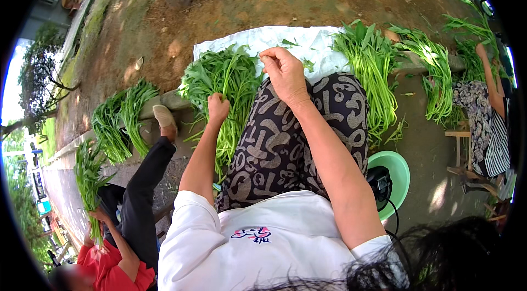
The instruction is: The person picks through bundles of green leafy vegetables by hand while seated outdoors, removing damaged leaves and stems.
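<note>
My left hand (218, 106) is closed around one or more stems at the near side of a heap of leafy greens (206, 71), which look like water spinach. Their long pale-green stems hang down beside my left thigh. Over my knees, my right hand (282, 73) is raised with its fingers curled and the thumb near the index finger; nothing shows in it. Under it a white woven sheet (325, 42) is spread on the ground, with a few loose leaves (290, 43) on it. A second bundle of greens (368, 73) lies by my right knee, stems towards me.
A low kerb (175, 99) runs across in front. A green basin (399, 182) with a black object and cable stands at my right. More greens (436, 73) lie further right. At left, a person in red (111, 258) holds a bunch; another person (479, 122) sits far right.
</note>
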Demonstrator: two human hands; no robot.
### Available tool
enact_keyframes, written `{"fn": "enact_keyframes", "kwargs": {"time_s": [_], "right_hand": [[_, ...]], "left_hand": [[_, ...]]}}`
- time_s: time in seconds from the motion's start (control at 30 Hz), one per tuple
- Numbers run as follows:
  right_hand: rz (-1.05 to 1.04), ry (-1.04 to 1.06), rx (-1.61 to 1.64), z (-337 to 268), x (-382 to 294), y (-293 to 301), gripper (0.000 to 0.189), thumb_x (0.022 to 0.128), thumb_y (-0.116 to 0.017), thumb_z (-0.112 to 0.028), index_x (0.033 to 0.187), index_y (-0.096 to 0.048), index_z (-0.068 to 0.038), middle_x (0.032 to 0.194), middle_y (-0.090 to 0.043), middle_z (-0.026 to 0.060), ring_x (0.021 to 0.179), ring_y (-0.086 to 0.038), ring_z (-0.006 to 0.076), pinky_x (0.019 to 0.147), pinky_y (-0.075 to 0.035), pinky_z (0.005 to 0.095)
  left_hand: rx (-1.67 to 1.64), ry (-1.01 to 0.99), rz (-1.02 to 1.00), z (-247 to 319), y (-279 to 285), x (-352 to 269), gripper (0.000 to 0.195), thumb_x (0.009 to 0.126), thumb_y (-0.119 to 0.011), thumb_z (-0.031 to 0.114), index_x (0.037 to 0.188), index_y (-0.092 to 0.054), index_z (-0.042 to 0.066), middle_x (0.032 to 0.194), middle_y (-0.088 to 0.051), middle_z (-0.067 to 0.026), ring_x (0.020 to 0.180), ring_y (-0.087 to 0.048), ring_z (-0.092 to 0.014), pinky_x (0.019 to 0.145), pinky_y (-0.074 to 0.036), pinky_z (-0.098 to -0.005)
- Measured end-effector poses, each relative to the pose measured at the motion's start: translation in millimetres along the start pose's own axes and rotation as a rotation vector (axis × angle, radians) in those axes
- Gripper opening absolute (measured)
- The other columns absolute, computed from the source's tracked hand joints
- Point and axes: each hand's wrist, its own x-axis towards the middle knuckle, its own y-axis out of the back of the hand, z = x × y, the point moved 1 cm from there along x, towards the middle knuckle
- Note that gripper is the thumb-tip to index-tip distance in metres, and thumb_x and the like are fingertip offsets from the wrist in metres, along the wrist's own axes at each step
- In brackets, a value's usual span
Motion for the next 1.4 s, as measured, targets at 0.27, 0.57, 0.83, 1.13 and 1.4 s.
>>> {"fn": "enact_keyframes", "kwargs": {"time_s": [0.27,0.57,0.83,1.13,1.4], "right_hand": [[-0.017,-0.017,0.019,1.9,0.4,1.6,0.013,0.091,-0.057,-0.009,0.097,-0.064,0.0,0.082,-0.066,0.0042,0.069,-0.062,0.01,0.065,-0.05,0.024],[-0.03,-0.053,0.055,0.0,-0.4,3.6,0.012,0.091,-0.057,-0.008,0.098,-0.063,0.0,0.084,-0.066,0.0043,0.071,-0.063,0.0097,0.067,-0.05,0.0236],[-0.039,-0.067,0.042,-0.6,0.5,2.2,0.012,0.091,-0.056,-0.008,0.097,-0.063,0.0,0.086,-0.067,0.0046,0.071,-0.063,0.0094,0.068,-0.051,0.0234],[0.009,-0.06,0.095,0.7,0.4,1.6,0.012,0.088,-0.059,-0.008,0.094,-0.065,0.0,0.075,-0.064,0.0061,0.066,-0.06,0.0108,0.062,-0.049,0.0259],[-0.017,-0.046,0.072,0.7,-3.2,2.8,0.011,0.091,-0.057,-0.006,0.097,-0.063,0.001,0.083,-0.065,0.0035,0.069,-0.061,0.0083,0.065,-0.05,0.022]], "left_hand": [[-0.714,0.19,0.057,-25.4,24.1,-20.7,0.038,0.087,-0.062,0.022,0.113,-0.048,-0.001,0.095,-0.056,-0.0111,0.058,-0.053,-0.014,0.048,-0.044,-0.0244],[-0.573,0.4,-0.061,-42.1,-9.1,-40.5,0.04,0.082,-0.067,0.023,0.109,-0.052,-0.003,0.082,-0.06,-0.0097,0.054,-0.051,-0.014,0.045,-0.041,-0.0275],[-0.094,0.436,0.071,-21.2,-36.3,-46.1,0.073,0.069,-0.075,0.032,0.125,-0.042,0.0,0.125,-0.046,-0.0234,0.113,-0.048,-0.04,0.097,-0.042,-0.0438],[0.503,0.397,-0.068,23.4,-19.7,-49.2,0.055,0.07,-0.075,0.042,0.112,-0.058,0.01,0.117,-0.056,-0.0081,0.116,-0.049,-0.03,0.092,-0.039,-0.0462],[0.423,0.39,-0.072,15.4,-35.0,-47.2,0.062,0.066,-0.08,0.036,0.108,-0.046,0.006,0.112,-0.057,-0.0118,0.104,-0.058,-0.031,0.087,-0.044,-0.0458]]}}
